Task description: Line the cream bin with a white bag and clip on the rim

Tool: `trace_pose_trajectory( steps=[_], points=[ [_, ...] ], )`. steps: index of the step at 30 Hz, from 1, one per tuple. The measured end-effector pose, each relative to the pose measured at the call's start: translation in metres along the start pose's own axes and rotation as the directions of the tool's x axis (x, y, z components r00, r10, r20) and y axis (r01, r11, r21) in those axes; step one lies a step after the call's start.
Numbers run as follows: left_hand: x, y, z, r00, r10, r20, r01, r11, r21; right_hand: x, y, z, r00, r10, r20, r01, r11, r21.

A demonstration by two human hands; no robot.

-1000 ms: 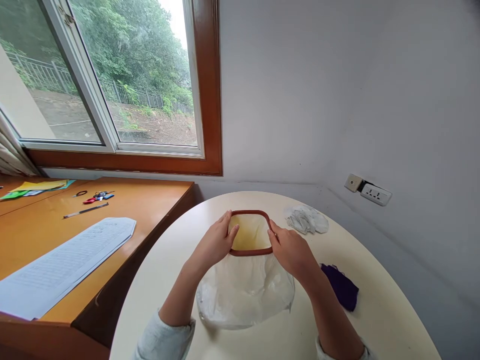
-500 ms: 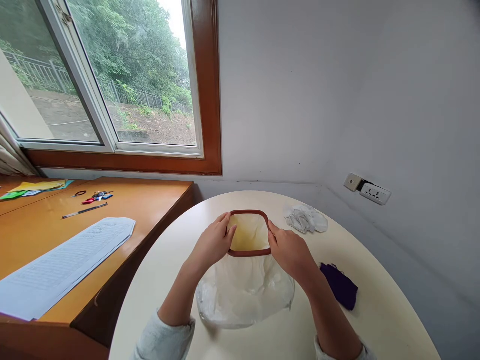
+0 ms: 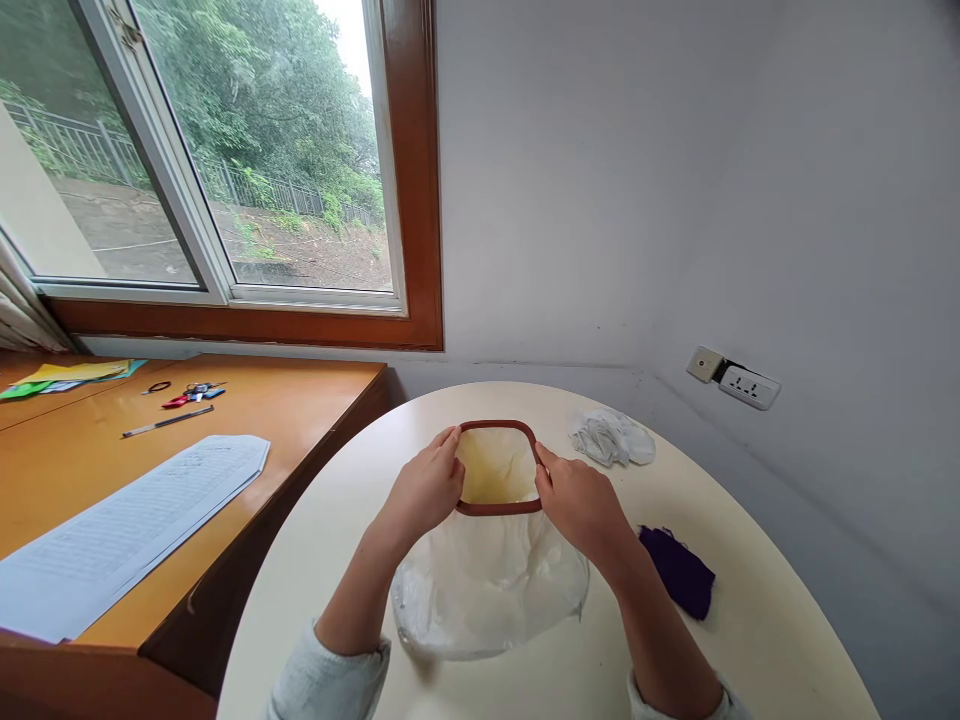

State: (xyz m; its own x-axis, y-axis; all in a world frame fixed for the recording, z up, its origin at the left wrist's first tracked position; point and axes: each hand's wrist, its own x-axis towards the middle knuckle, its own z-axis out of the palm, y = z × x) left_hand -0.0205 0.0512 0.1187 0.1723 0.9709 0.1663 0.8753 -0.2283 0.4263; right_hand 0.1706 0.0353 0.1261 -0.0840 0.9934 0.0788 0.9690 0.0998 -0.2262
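A small bin with a reddish-brown rim (image 3: 499, 508) stands on the round table, its yellowish inside lined with a clear plastic bag (image 3: 487, 590). The bag's loose skirt spreads down around the outside and hides most of the bin's body. At the left side of the rim, my left hand (image 3: 427, 485) is closed on it with the thumb toward the inside. My right hand (image 3: 583, 500) grips the opposite side, fingers at the rim's edge. To the right of my right forearm lies a dark purple folded cloth (image 3: 679, 572).
A crumpled clear plastic bag (image 3: 611, 437) rests at the back right of the cream table (image 3: 315, 560). On the left, an orange-brown desk (image 3: 315, 395) holds papers (image 3: 135, 535), a pen (image 3: 169, 421) and keys (image 3: 199, 391). A wall socket (image 3: 750, 387) is at right.
My left thumb has moved in from over the opening to press against the rim's left side. The bin and my right hand have hardly moved.
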Motion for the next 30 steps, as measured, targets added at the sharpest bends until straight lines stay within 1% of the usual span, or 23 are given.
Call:
trace_pose_trajectory(
  steps=[7, 11, 14, 16, 18, 20, 25, 30],
  points=[
    [-0.001, -0.001, -0.001, 0.999, 0.029, -0.024, -0.029, 1.0, 0.007, -0.004, 0.001, -0.003, 0.999, -0.017, -0.037, 0.017, 1.0, 0.008],
    [-0.004, 0.0, -0.005, 1.0, 0.018, -0.018, -0.019, 1.0, -0.003, -0.003, 0.003, -0.003, 0.996, -0.005, -0.094, 0.015, 0.994, 0.105],
    [-0.006, 0.002, -0.006, 1.0, 0.013, 0.014, -0.013, 1.0, -0.02, 0.003, 0.004, 0.004, 0.981, -0.055, -0.187, 0.091, 0.978, 0.19],
    [-0.007, 0.005, -0.006, 0.999, 0.011, 0.033, -0.01, 1.0, -0.015, 0.006, 0.005, 0.01, 0.971, -0.119, -0.21, 0.163, 0.964, 0.21],
    [-0.006, 0.007, -0.005, 0.998, 0.005, 0.055, -0.005, 1.0, 0.001, 0.008, 0.005, 0.014, 0.969, -0.172, -0.175, 0.209, 0.952, 0.225],
    [-0.006, 0.009, -0.005, 0.997, -0.002, 0.075, 0.001, 1.0, 0.009, 0.009, 0.005, 0.016, 0.971, -0.2, -0.132, 0.227, 0.944, 0.241],
    [-0.006, 0.01, -0.007, 0.996, -0.007, 0.085, 0.005, 1.0, 0.017, 0.008, 0.006, 0.013, 0.973, -0.203, -0.111, 0.223, 0.951, 0.212],
    [-0.007, 0.012, -0.007, 0.997, 0.005, 0.072, -0.011, 0.996, 0.083, 0.007, 0.005, 0.011, 0.975, -0.2, -0.099, 0.214, 0.963, 0.163]
  ],
)
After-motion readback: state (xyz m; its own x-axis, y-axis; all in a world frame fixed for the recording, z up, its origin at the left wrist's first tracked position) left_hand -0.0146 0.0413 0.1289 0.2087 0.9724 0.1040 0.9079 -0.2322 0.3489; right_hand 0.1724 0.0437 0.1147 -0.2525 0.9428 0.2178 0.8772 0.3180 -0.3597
